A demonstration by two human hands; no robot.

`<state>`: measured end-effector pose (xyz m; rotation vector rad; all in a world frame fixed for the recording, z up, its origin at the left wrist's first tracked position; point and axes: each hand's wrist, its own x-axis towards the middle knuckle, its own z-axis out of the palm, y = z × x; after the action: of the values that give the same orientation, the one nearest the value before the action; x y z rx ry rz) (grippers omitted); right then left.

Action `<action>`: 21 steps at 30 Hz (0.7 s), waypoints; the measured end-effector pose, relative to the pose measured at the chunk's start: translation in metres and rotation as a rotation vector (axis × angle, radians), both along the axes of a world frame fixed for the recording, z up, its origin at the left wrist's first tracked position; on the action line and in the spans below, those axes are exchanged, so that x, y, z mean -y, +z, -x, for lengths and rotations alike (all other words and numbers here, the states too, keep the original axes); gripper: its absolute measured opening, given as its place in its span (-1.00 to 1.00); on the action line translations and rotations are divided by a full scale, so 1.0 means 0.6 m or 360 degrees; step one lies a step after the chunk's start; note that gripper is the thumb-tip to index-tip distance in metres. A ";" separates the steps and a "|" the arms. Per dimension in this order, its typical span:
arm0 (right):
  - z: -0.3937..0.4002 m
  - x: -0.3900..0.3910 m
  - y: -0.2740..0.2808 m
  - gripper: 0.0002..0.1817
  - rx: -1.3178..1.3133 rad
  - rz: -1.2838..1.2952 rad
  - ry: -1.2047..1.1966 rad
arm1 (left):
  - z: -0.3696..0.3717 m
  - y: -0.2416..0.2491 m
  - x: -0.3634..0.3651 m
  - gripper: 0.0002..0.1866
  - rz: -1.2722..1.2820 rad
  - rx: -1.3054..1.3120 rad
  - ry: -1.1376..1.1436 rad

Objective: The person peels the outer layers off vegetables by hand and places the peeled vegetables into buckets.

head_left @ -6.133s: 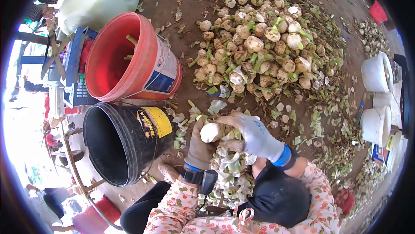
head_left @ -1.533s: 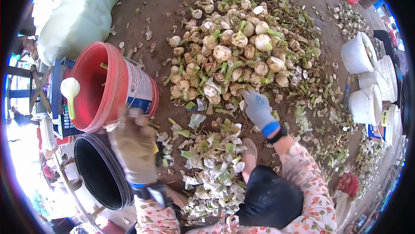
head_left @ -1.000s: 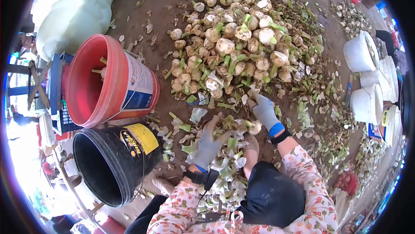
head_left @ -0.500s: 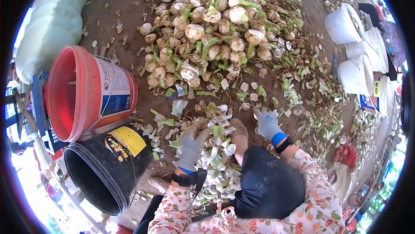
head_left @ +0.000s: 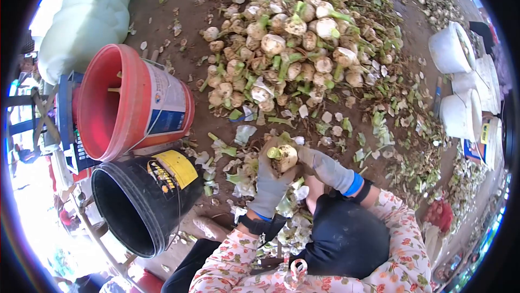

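A garlic bulb (head_left: 287, 158) with a short cut green stem sits in my left hand (head_left: 268, 182), whose gloved fingers wrap round it from the left and below. My right hand (head_left: 329, 171), gloved too, is closed against the right side of the same bulb; its fingertips are partly hidden there. Loose garlic skins and leaf scraps (head_left: 290, 233) lie under and between my forearms. Beyond my hands rises a big heap of garlic bulbs (head_left: 273, 45), many soil-stained and some with green stems.
On my left an orange-red bucket (head_left: 176, 106) and a black bucket (head_left: 187, 198) lie tipped towards the left. White buckets (head_left: 452, 52) stand at the right. Peelings (head_left: 390, 130) cover the ground right of the heap. My dark-clad knee (head_left: 346, 239) is close below my right hand.
My right hand has moved left to meet the left one. A garlic bulb now shows in the left hand, which is raised from the peelings. The view has shifted slightly.
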<state>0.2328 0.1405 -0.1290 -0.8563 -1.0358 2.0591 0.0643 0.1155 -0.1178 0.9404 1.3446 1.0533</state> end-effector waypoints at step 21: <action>0.032 -0.083 0.095 -0.65 0.0376 -0.0215 0.0255 | 0.063 0.104 -0.019 -0.33 0.0429 0.0728 0.0052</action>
<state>0.2135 0.1901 -0.0718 -0.9911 -1.3950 2.0240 0.0268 0.1269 -0.0555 0.4430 1.0841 1.0065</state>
